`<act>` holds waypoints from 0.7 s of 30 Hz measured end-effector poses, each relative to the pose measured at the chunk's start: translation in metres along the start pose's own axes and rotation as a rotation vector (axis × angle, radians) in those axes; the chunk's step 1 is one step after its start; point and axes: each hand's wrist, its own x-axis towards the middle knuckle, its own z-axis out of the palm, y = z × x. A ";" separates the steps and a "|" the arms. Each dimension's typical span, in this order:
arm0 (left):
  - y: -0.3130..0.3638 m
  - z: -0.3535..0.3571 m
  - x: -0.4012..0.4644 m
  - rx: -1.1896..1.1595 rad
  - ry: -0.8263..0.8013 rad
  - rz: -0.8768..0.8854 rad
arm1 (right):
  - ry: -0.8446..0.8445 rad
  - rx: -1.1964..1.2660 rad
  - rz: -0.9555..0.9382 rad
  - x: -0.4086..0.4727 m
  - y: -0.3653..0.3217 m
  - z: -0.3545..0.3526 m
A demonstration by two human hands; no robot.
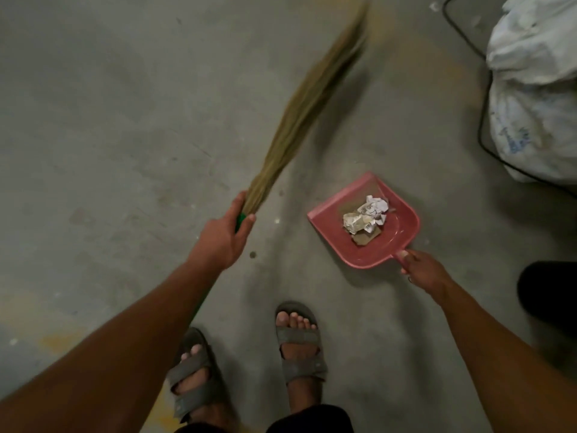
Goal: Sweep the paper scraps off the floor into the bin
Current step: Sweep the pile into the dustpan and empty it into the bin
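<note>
Grey concrete floor point(125, 89) fills nearly the whole head view, stained in places and dotted with a few pale specks. Both feet, in grey sandals point(299, 342), stand at the lower edge.

Sweeping looks finished for this batch, and the step in hand seems to be carrying the load to the bin. One pink dustpan point(384, 245) is gripped by its handle in the right hand point(421, 271), fingers curled round the handle, thumb on top. Inside the pan lie the paper scraps point(365, 215): two crumpled white wads touching each other, plus a flat brown piece under them near the handle end. Whether the pan rests on the floor or is just lifted off it cannot be told, though its shadow sits close beneath it.

One grass broom point(299, 120) is grasped by the left hand point(223, 237) where the bristles meet the green handle; the bristles stretch away up the frame, blurred, so it appears to be swinging.

No bin is clearly visible. One bulging white sack point(530, 89) stands at the right edge with one black cable point(482, 114) curving past it, and a dark shape point(549, 295) sits at the lower right; either could be the target, which cannot be told. Judging from this, the next move calls for keeping the pan level so the light wads do not roll off its open lip, then tipping it over the bin's mouth.
</note>
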 end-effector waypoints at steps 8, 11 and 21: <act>0.023 0.024 0.051 0.260 -0.193 -0.023 | 0.047 -0.013 0.062 0.026 0.026 -0.031; 0.017 0.047 0.031 0.262 -0.296 0.072 | 0.051 -0.034 0.046 0.035 0.005 -0.037; 0.021 0.048 -0.065 0.100 -0.310 0.299 | 0.138 0.290 0.007 0.014 -0.004 0.010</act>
